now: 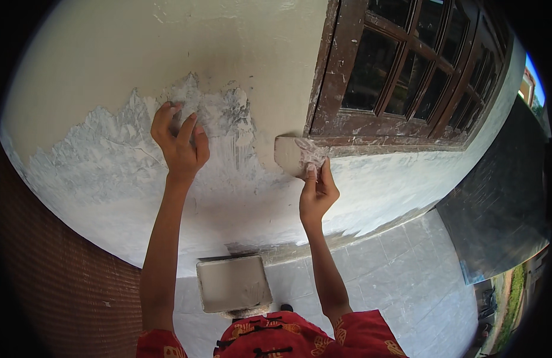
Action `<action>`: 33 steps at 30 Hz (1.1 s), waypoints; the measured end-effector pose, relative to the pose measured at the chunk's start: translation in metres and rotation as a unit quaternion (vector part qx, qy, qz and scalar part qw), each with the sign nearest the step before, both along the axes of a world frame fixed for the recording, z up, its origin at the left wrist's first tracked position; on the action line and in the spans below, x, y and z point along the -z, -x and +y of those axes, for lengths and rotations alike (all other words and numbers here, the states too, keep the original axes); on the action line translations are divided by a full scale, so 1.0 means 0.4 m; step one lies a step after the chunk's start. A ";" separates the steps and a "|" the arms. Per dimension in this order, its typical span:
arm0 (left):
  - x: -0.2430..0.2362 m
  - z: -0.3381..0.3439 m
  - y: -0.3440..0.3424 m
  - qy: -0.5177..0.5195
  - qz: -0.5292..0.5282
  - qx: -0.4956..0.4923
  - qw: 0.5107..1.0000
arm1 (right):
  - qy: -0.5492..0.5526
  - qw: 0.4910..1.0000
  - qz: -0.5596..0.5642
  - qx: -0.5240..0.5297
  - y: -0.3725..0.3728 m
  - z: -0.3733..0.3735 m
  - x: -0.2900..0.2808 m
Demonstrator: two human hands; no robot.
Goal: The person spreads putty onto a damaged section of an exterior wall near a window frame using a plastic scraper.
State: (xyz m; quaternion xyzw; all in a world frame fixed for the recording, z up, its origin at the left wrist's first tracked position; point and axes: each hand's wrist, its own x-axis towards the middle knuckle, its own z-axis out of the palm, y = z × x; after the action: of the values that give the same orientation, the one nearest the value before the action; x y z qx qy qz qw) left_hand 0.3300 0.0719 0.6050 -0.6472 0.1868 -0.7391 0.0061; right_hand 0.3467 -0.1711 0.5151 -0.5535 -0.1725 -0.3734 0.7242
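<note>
My left hand (181, 143) is raised to the wall with bent, spread fingers, and I see nothing held in it. Its fingertips are at or very near a rough patch of whitish-grey putty (103, 143) with a jagged upper edge. In my right hand (319, 197), thumb and fingers pinch a flat, putty-smeared scraper (289, 156) by its right side. The scraper lies at or close to the wall, just below the window frame's lower left corner. White residue coats my right fingertips.
A brown wooden window (371, 128) with several panes fills the upper right. Below me, a square, pale-topped object (234, 286) stands on the grey tiled floor (371, 262). Brown ribbed material (61, 262) lies at the lower left. A large dark panel (496, 191) is at the right.
</note>
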 end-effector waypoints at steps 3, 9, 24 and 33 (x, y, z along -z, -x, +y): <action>0.007 0.000 -0.003 -0.001 0.011 -0.018 1.000 | -0.077 0.997 -0.011 -0.028 -0.005 -0.016 -0.023; 0.000 0.002 -0.004 -0.008 -0.012 -0.004 1.000 | 0.084 0.995 -0.045 0.028 -0.006 -0.003 0.005; 0.015 0.006 -0.001 -0.001 0.013 -0.026 1.000 | -0.046 0.999 0.000 -0.007 0.011 -0.059 -0.020; 0.010 0.009 0.002 0.000 0.011 -0.022 1.000 | -0.050 0.998 0.025 0.032 -0.001 -0.078 0.003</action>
State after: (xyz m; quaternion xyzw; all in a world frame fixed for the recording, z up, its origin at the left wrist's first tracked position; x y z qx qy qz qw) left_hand 0.3293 0.0755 0.6010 -0.6596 0.1727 -0.7312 0.0204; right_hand 0.3472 -0.2022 0.5139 -0.5313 -0.1171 -0.3906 0.7426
